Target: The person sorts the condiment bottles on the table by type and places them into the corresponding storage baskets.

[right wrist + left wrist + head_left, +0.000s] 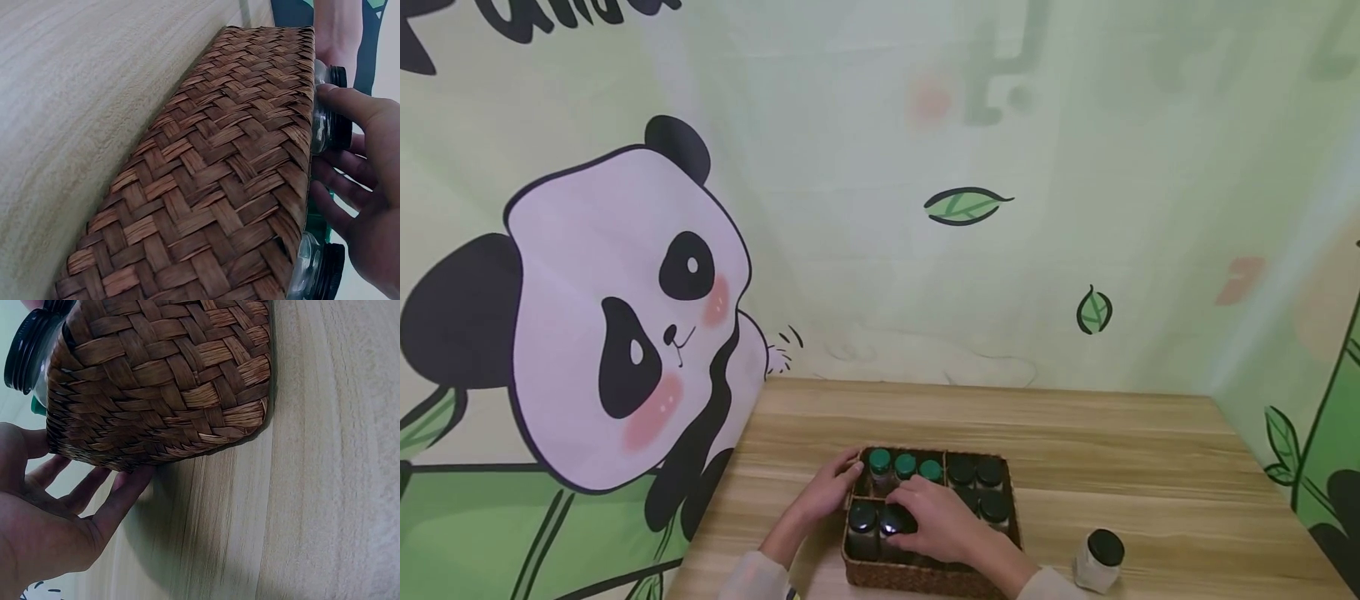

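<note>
A brown woven basket with dividers holds several glass jars. My right hand reaches over its front side and pinches a black-lidded jar in the front left compartment. In the right wrist view, the thumb lies on this jar's glass just below the lid, fingers on the far side. At the back left corner, my left hand touches the basket's outer wall with fairly straight fingers. Another black-lidded jar stands left of the pinched one. Green-lidded jars fill the back left compartment.
More black-lidded jars stand in the basket's right half. One separate jar with a black lid and pale contents is on the wooden table, right of the basket. A panda-printed cloth hangs behind the table.
</note>
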Action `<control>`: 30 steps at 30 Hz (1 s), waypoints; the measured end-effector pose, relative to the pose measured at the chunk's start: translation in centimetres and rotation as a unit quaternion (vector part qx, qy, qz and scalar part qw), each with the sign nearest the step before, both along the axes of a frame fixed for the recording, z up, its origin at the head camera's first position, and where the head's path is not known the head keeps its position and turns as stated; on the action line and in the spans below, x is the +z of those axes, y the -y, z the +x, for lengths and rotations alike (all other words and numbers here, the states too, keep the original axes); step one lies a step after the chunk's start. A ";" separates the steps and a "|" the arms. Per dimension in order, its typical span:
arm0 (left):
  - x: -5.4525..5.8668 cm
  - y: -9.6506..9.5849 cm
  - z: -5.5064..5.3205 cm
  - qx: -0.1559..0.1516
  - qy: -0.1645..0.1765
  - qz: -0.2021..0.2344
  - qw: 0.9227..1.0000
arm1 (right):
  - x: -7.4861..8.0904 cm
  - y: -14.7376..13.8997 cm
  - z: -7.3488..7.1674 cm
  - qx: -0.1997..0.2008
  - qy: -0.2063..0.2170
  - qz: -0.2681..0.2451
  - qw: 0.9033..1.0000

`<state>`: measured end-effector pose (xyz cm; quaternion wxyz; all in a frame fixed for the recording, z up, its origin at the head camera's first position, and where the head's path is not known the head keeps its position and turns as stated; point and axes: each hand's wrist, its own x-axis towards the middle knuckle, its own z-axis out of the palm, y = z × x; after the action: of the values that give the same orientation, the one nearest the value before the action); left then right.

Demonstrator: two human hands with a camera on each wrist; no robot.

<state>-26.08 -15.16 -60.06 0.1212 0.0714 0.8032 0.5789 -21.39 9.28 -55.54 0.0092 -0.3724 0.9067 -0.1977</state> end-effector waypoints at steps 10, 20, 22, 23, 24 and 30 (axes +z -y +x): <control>-0.2 0.0 -0.2 0.003 -0.003 0.010 1.000 | 0.0 -0.3 0.0 -0.018 0.048 -0.017 0.999; -0.1 -0.1 -0.1 0.005 -0.020 0.000 1.000 | 2.7 -5.1 -0.3 -0.012 0.066 -0.072 0.995; -0.1 0.0 -0.2 0.005 -0.022 -0.002 1.000 | 3.3 -6.8 -0.2 -0.024 0.065 -0.079 0.995; -0.1 0.0 -0.2 0.004 -0.021 -0.003 1.000 | 3.6 -7.7 -0.1 -0.028 0.068 -0.083 0.994; -0.1 0.0 -0.2 0.003 -0.021 -0.004 1.000 | 3.8 -8.6 0.0 -0.033 0.071 -0.086 0.993; -0.3 0.1 -0.3 -0.002 -0.017 -0.006 1.000 | 4.3 -14.1 0.6 -0.074 0.066 -0.075 0.992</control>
<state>-26.37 -15.31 -60.33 0.1087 0.0819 0.8086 0.5725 -20.75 23.35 -51.24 0.0263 -0.2901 0.9117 -0.2897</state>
